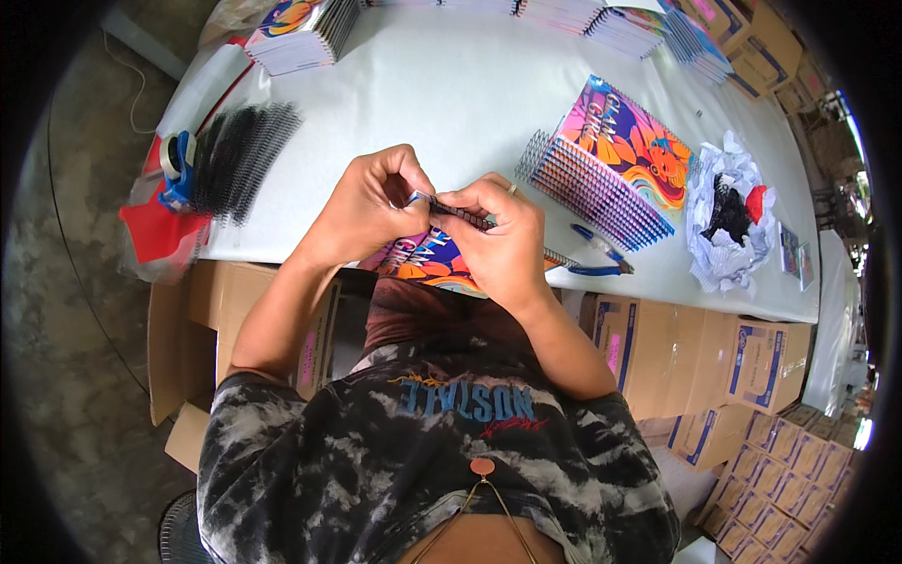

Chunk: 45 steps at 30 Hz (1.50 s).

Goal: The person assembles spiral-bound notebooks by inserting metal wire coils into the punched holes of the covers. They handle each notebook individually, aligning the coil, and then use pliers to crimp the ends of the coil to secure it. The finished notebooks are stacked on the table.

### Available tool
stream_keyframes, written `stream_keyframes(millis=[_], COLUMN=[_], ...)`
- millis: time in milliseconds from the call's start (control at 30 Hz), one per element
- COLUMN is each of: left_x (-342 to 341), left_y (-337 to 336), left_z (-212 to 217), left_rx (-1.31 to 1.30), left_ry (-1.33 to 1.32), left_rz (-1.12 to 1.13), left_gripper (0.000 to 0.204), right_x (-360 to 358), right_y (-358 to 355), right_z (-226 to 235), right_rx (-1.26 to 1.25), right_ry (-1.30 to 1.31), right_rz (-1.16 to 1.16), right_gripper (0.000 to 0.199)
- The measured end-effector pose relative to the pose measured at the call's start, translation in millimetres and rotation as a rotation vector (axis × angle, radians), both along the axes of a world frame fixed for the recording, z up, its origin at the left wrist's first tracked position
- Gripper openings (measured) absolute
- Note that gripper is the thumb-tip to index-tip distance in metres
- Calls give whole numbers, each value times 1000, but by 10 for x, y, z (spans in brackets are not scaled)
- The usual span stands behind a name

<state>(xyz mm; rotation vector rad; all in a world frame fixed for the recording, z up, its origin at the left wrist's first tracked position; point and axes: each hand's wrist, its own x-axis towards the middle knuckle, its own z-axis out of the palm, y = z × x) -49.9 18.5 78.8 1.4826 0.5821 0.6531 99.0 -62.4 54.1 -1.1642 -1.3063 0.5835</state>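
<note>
A colourful notebook (427, 270) lies at the near table edge, half hidden under my hands. Along its upper edge runs a black spiral coil (474, 220). With thumb and index finger together, my left hand (371, 207) pinches the coil's left end at the notebook's corner; the fingers partly hide that spot. My right hand (503, 235) is closed on the coil just to the right, fingertips almost touching the left ones. A blue-handled tool (597, 270), perhaps cutters, lies right of my right hand, with a blue pen (597, 242) just beyond it.
A stack of spiral notebooks (625, 150) stands right of centre, beside crumpled paper (705, 240) holding black scraps. At left lie loose black coils (249, 155), a blue tape dispenser (176, 179) and red plastic (155, 230). More notebook stacks (301, 42) line the far side. Cardboard boxes (658, 352) sit below.
</note>
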Motion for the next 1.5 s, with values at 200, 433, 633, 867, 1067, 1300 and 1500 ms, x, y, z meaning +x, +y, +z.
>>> stream_keyframes(millis=[200,433,633,867,1067,1300,1500], left_x=[236,1917,2115,2106,1993,1589,319], left_y=[178,200,218,167,-660,-783,170], left_z=[357,78,-635,-665,-907,-1251,-1008], left_rx=[843,595,886,756,1029,1157,924], left_ry=[245,90,374,152,124,436,880], left_rz=[485,466,622,679,-117,-185,122], left_gripper=[83,45,20,18,31,42,48], right_x=[704,1602,1858,1766,1914,2219,2419], right_y=[-39,-354,-482,-559,-865,-1031,-1157], right_z=[249,-158,-663,-722,-1083,-1009,-993], right_rx=[440,311,-5,65,-64,-228,-308], right_ry=[496,126,76,-68,291,495,737], right_rz=[-448,-1077,-982,-988,-954,-775,-617], right_gripper=[40,36,46,51,53,66,68])
